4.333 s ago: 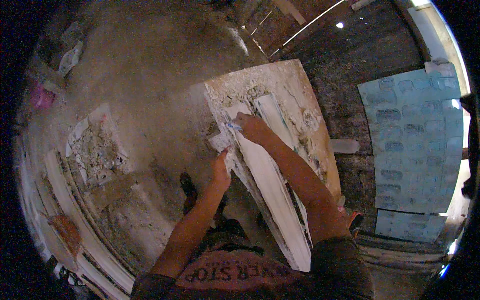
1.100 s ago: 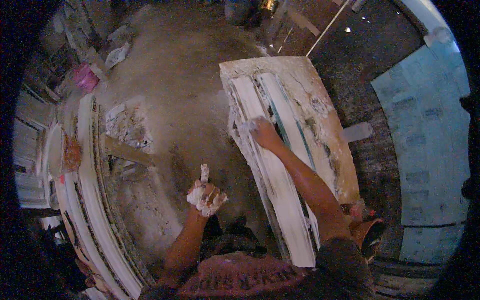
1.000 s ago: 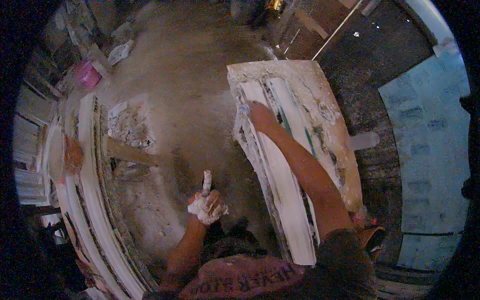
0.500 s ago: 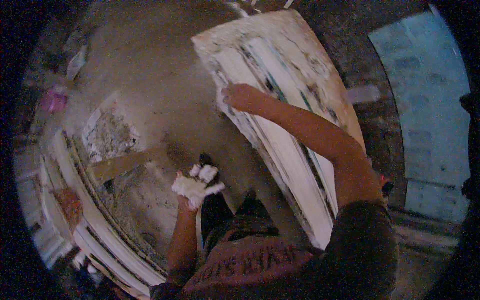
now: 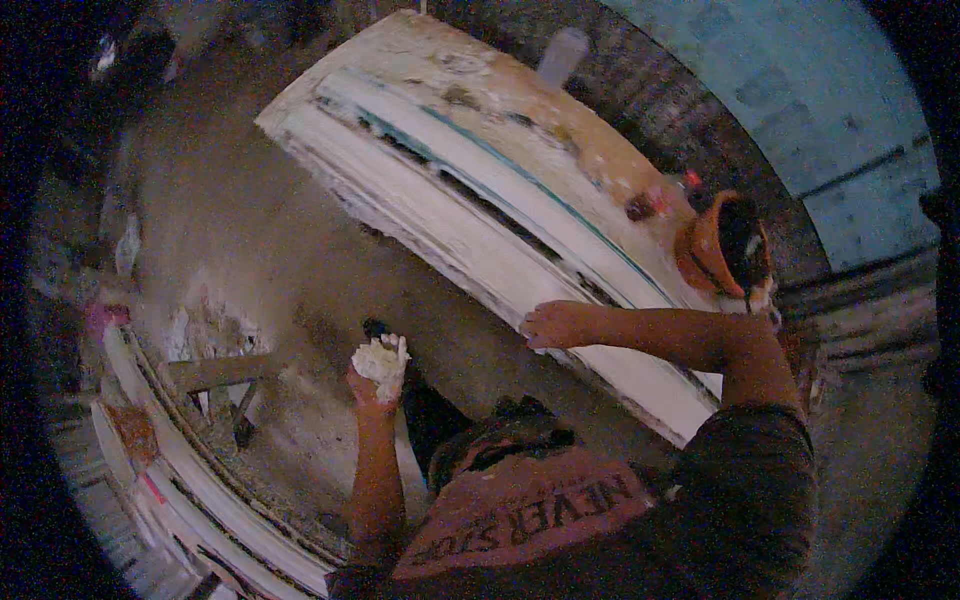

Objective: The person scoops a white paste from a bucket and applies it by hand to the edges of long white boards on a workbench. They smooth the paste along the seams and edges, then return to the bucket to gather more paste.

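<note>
The left hand (image 5: 372, 378) is raised over the dusty floor (image 5: 250, 230), its fingers (image 5: 392, 352) curled together around a lump of white plaster (image 5: 380, 360). To the right, the right hand (image 5: 556, 325) lies on the long white moulding (image 5: 480, 245) that runs along the worktop (image 5: 500, 100), fingers loosely bent and pressed against its near edge, holding nothing. An orange bucket (image 5: 725, 250) stands at the far right.

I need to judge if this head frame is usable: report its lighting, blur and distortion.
Head view: dim, grainy, warm-tinted light; a black fisheye ring eats the corners. The long white moulding bows with the lens. The left hand with its white plaster lump and the right hand on the moulding are readable but soft. The orange bucket smears slightly; no glare.
</note>
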{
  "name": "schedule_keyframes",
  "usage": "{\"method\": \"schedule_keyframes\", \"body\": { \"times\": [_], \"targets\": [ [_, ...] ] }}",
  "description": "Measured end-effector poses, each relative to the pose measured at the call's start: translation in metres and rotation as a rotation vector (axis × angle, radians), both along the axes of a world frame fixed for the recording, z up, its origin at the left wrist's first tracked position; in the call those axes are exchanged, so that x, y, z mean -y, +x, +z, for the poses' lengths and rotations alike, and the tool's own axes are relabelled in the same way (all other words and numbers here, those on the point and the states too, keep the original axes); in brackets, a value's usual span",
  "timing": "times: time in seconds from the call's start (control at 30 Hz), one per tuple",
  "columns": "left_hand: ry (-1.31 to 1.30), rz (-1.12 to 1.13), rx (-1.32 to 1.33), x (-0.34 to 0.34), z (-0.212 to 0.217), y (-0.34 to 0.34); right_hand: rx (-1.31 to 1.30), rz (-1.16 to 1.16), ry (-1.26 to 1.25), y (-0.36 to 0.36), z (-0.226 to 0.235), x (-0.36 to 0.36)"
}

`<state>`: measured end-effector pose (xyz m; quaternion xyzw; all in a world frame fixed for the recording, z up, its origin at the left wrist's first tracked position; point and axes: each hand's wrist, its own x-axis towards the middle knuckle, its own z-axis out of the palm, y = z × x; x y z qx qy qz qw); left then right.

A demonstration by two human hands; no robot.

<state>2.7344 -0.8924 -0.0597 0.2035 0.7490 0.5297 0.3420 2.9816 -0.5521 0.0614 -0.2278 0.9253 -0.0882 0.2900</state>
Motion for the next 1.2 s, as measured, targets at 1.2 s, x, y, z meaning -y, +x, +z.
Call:
{"method": "schedule_keyframes", "body": {
  "times": [1.2],
  "targets": [
    [0.349,-0.008,0.051,-0.099,0.035,0.024,-0.540,-0.643,-0.018,-0.031,0.073,-0.046]
  ]
}}
